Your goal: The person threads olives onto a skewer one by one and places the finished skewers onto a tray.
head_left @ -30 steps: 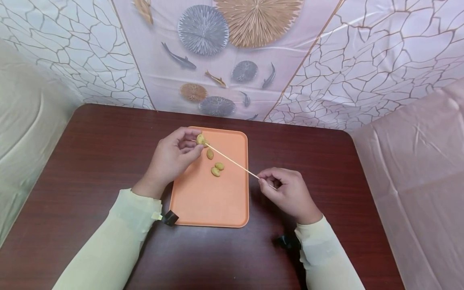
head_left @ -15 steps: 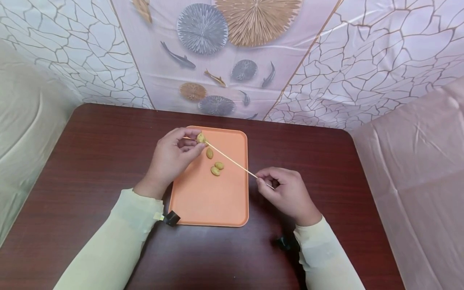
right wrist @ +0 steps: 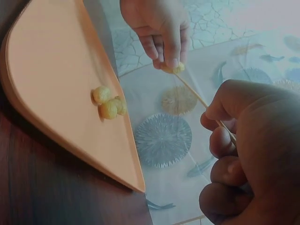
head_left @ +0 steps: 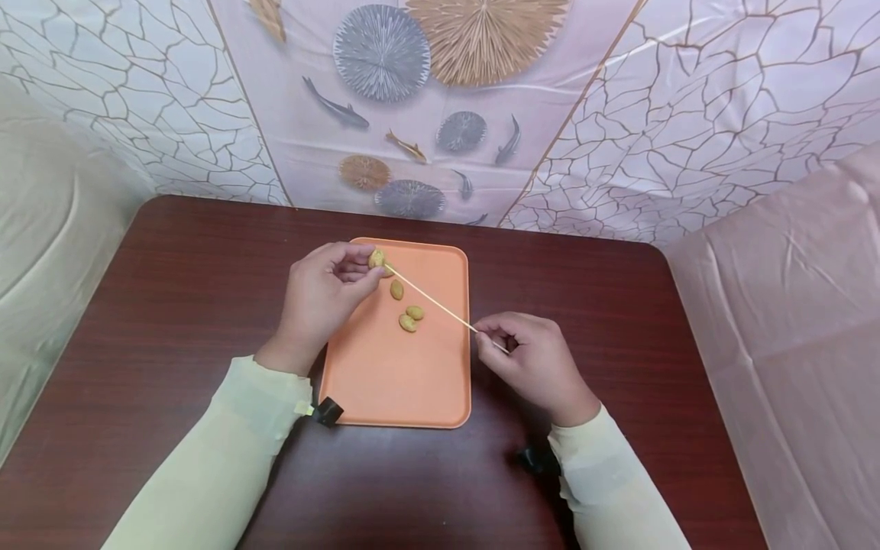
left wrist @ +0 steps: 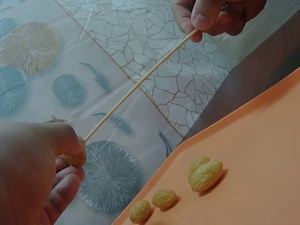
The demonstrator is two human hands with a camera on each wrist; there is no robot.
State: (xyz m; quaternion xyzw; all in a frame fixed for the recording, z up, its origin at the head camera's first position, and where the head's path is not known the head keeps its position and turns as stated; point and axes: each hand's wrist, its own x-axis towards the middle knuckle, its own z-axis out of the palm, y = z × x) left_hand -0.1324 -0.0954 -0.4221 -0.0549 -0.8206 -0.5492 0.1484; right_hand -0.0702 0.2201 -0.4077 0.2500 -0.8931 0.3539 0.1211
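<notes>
Over the top left of the orange tray [head_left: 395,382], my left hand [head_left: 319,298] pinches a wrinkled yellow-green fruit [head_left: 376,258] between thumb and fingers. A thin wooden skewer [head_left: 430,298] slants from this fruit down to my right hand [head_left: 532,363], which grips its other end right of the tray. The skewer's tip meets the fruit; how deep it sits is hidden. Several more wrinkled fruits [left wrist: 206,176] lie on the tray beneath, two of them touching. In the right wrist view, the curled fingers [right wrist: 222,143] hold the skewer near its end.
The tray lies on a dark red-brown wooden table [head_left: 213,275]. A patterned cloth [head_left: 440,168] hangs behind the table's back edge, with plain cloths at both sides. A small black camera [head_left: 328,412] on the left sleeve overhangs the tray's lower left corner.
My right hand has moved a little left with the skewer, closer to the tray, and the visible length between the hands is shorter. The left hand has shifted slightly left, still pinching the fruit.
</notes>
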